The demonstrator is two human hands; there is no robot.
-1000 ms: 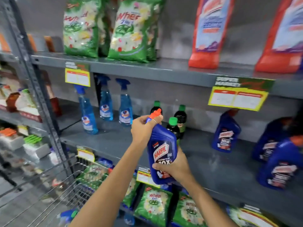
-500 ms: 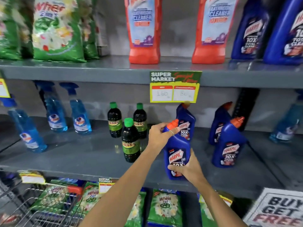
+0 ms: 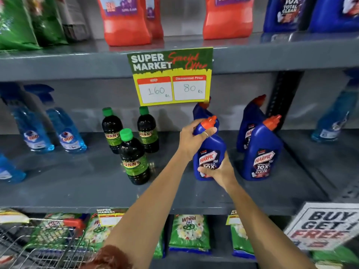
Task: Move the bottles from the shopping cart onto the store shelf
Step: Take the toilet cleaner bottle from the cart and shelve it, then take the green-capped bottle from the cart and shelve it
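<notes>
Head view is showing the grey shelf (image 3: 77, 183) carrying grouped cleaners. Both hands are clamping the blue Harpic bottle (image 3: 210, 154): the left hand (image 3: 191, 138) is gripping its neck for steering, while the right hand (image 3: 218, 171) is cupping the base, seemingly lowering it beside matching bottles (image 3: 261, 152) to its right.

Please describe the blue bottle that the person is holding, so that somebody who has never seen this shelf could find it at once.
Find the yellow price sign on the shelf edge. Just below it stand blue Harpic bottles with orange caps. The wanted bottle is the only one gripped, left hand at its neck, right hand at its base.
</notes>
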